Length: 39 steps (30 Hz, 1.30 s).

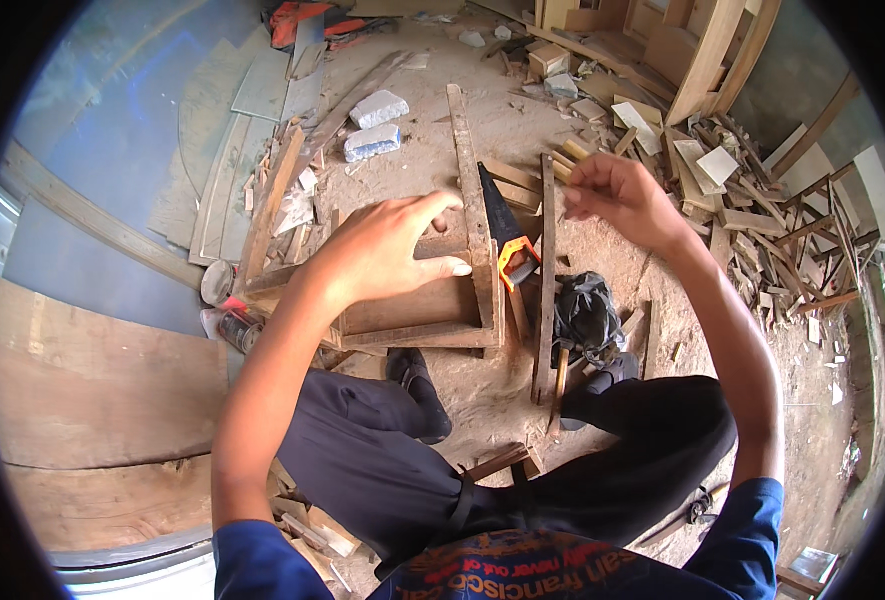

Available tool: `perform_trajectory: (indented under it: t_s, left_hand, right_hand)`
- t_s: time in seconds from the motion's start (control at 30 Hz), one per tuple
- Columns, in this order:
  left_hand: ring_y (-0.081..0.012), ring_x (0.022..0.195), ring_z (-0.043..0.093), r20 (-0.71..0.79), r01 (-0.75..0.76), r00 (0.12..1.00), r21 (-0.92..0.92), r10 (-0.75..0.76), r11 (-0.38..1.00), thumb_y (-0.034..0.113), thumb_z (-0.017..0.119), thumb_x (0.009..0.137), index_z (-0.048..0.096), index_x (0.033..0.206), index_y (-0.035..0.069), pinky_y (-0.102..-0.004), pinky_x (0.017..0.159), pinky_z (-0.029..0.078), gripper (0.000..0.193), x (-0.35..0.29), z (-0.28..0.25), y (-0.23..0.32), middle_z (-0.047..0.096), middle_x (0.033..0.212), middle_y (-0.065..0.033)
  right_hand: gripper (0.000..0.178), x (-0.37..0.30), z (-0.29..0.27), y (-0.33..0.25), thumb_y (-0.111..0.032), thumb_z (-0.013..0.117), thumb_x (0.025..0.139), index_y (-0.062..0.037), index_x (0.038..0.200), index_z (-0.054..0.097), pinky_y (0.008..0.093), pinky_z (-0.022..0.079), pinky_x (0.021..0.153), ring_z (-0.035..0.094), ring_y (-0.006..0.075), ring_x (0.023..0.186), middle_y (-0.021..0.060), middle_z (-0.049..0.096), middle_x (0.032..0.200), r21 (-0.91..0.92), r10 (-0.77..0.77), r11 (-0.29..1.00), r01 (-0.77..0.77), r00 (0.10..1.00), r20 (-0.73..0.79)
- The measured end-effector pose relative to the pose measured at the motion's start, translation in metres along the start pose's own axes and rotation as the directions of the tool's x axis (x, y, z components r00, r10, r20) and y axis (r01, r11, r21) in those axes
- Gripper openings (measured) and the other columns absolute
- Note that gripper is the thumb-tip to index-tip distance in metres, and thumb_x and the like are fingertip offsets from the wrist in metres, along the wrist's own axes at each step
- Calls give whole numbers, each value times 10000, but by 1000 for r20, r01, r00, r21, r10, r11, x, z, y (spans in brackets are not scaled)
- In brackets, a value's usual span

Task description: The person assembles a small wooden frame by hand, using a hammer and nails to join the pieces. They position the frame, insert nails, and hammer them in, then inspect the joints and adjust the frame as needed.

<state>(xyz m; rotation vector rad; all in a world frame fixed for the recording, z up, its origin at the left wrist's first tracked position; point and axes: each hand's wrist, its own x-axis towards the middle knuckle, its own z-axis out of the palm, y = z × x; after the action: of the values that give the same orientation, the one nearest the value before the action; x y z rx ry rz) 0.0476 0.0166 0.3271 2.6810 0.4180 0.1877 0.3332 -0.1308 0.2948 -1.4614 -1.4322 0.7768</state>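
Observation:
My left hand [398, 245] is over a wooden frame [418, 335], thumb and fingers curved apart with nothing visible between them. Its thumb tip is close to the frame's upright strip [475, 205]; whether they touch I cannot tell. My right hand [618, 195] is raised to the right of a long dark wooden strip [548, 280], fingers curled together. Anything in that grip is too small or hidden to make out. Between the strips lies a handsaw [503, 215] with a dark blade and an orange-and-black handle.
A black plastic bag [588, 318] rests near my right foot, beside a wooden stick [560, 385]. Two whitish blocks [375, 140] lie beyond the frame. Scrap wood [753, 220] is heaped at the right. Large boards [103, 380] stand at the left, near a tin can [238, 330].

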Motion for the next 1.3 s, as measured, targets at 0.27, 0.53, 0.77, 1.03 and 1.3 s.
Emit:
perform_trajectory:
  t_s: [0.27,0.53,0.77,1.03,1.3]
  left_hand:
    - [-260,996,656,-43,18,999,-249,-29,968,281,849,728,528,1151,87,-385,867,499,565,11,17,-5,687,1029,-125]
    - [-272,960,667,-1,99,995,-274,-103,957,290,848,728,513,1169,136,-390,851,493,576,9,16,-6,693,965,-125]
    - [-272,959,657,-10,75,997,-261,-81,962,316,846,730,511,1182,128,-399,829,494,592,10,16,-9,687,953,-120]
    - [-154,867,595,-355,-260,921,-245,163,934,248,775,823,633,1075,15,-322,806,483,372,13,18,-12,666,924,-49]
    - [-108,930,622,-286,-98,952,-623,-109,776,77,633,919,665,1044,-27,-279,849,491,165,11,26,7,689,967,-46]
  right_hand:
    - [195,-3,70,-51,-104,675,904,10,1037,589,314,541,743,708,194,871,157,718,899,-76,-195,979,189,977,-85]
    - [195,10,74,-60,-110,675,888,1,1031,605,349,546,742,712,299,891,179,715,913,-241,-254,941,237,966,-45]
    - [191,12,74,-56,-116,669,890,-17,1042,610,357,550,724,708,311,882,169,715,905,-331,-335,893,304,941,-39]
    - [205,9,72,-52,-98,655,897,-54,1096,651,352,549,724,708,294,846,148,708,903,-325,-350,888,326,936,-19]
    - [392,8,73,-44,8,633,835,-78,1217,644,392,519,697,636,318,769,146,641,895,-368,-471,819,441,882,10]
